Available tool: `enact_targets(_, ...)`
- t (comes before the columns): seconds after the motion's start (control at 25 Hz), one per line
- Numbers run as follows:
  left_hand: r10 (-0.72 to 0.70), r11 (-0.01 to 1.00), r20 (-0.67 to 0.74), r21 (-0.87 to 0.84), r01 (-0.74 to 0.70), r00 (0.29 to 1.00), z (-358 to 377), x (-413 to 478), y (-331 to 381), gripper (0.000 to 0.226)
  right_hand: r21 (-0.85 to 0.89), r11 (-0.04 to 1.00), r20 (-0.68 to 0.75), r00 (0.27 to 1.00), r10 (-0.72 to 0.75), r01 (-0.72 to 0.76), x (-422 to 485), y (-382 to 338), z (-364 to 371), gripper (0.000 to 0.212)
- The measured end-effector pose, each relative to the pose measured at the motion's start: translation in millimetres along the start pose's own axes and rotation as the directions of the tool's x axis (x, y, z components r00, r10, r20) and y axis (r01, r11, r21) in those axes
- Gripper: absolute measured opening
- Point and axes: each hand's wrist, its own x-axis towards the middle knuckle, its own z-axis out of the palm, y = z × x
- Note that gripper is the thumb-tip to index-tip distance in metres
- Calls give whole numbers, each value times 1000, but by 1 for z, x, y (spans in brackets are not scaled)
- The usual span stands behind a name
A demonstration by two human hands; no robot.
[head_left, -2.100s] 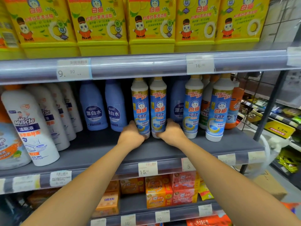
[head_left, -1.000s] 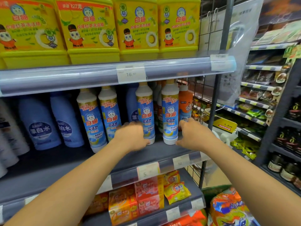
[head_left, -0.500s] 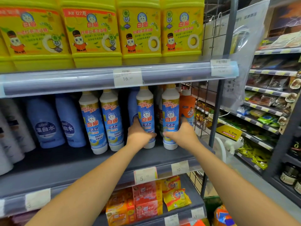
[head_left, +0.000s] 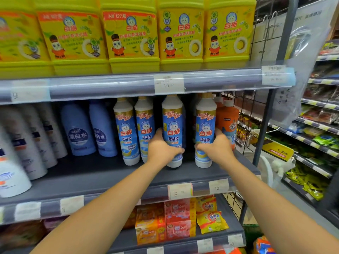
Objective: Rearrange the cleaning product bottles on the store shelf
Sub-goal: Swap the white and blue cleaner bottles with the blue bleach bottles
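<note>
Several white bottles with blue cat-logo labels stand on the grey middle shelf [head_left: 110, 178]. My left hand [head_left: 161, 148] is wrapped around the lower half of the third bottle [head_left: 172, 114], whose base looks slightly raised off the shelf. My right hand [head_left: 216, 146] grips the fourth, rightmost bottle [head_left: 205, 114], which stands upright on the shelf. Two more of these bottles [head_left: 125, 129] stand untouched just left of my left hand. An orange bottle [head_left: 227, 118] sits right behind my right hand.
Pale blue bleach bottles [head_left: 78, 129] and white Mr Muscle bottles [head_left: 22, 143] fill the left of the shelf. Yellow detergent jugs [head_left: 132, 33] line the shelf above. Soap packs [head_left: 165, 222] lie below. A metal upright [head_left: 264, 125] and wire grid close off the right end.
Both hands have slid up from the bottle bases and closed around the two rightmost blue-label bottles. The view has shifted slightly left and closer.
</note>
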Motion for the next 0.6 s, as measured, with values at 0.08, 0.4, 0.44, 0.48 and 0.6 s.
enact_targets(0.08, -6, 1000, -20, -7, 6, 1000, -15, -1, -2, 75, 7, 1000, 41, 999, 28, -28, -6, -7, 11, 58)
enact_targets(0.4, 5, 999, -41, 39, -4, 999, -82, -7, -30, 77, 24, 998, 178, 982, -63, 59, -29, -47, 63, 62)
enact_targets(0.44, -5, 999, -50, 42, 7, 999, -90, -8, -36, 77, 27, 998, 189, 980, -66, 62, -31, -51, 70, 62)
enact_targets(0.48, -19, 999, -59, 42, 21, 998, -97, -8, -41, 78, 32, 998, 199, 978, -64, 59, -33, -55, 76, 61)
enact_targets(0.6, -54, 998, -81, 28, 57, 995, -112, -9, -55, 77, 74, 996, 214, 975, -63, 48, -38, -63, 91, 57)
